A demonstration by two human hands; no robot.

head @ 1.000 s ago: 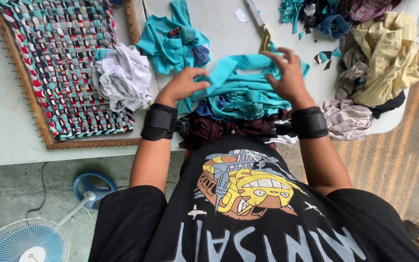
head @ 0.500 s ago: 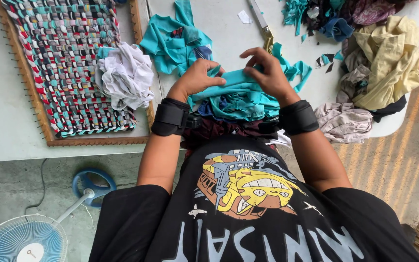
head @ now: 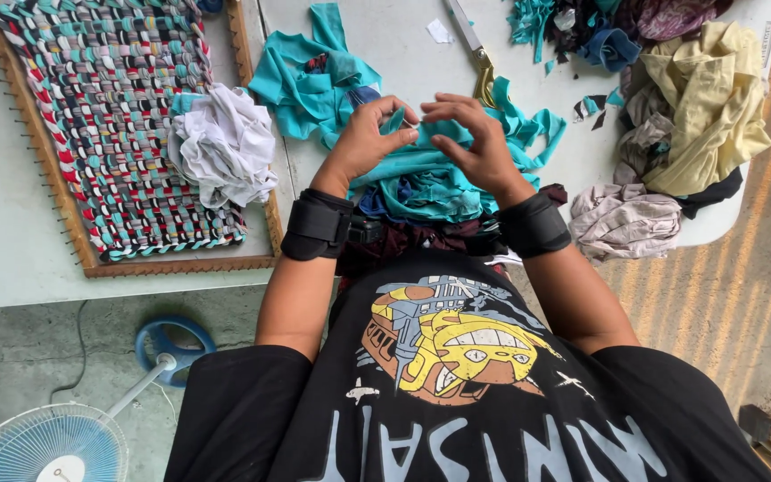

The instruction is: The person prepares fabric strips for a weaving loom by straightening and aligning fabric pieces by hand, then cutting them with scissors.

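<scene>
My left hand (head: 367, 143) and my right hand (head: 473, 137) are close together over a heap of teal cloth (head: 439, 178) at the table's near edge. Both pinch a fold of that teal cloth between fingers and thumb. Each wrist wears a black band. Dark maroon fabric (head: 403, 239) lies under the teal heap, against my body. Scissors (head: 473, 49) with a gold-coloured handle lie just beyond my right hand.
A wooden frame loom (head: 82, 259) with a woven multicoloured mat sits at left, a crumpled white cloth (head: 220, 143) on it. More teal cloth (head: 310, 80) lies behind my left hand. Yellow and grey garments (head: 698, 98) pile at right. A blue fan (head: 46, 442) stands on the floor.
My hands have come together from apart on the teal cloth and now pinch a fold of it; the cloth has bunched up between them.
</scene>
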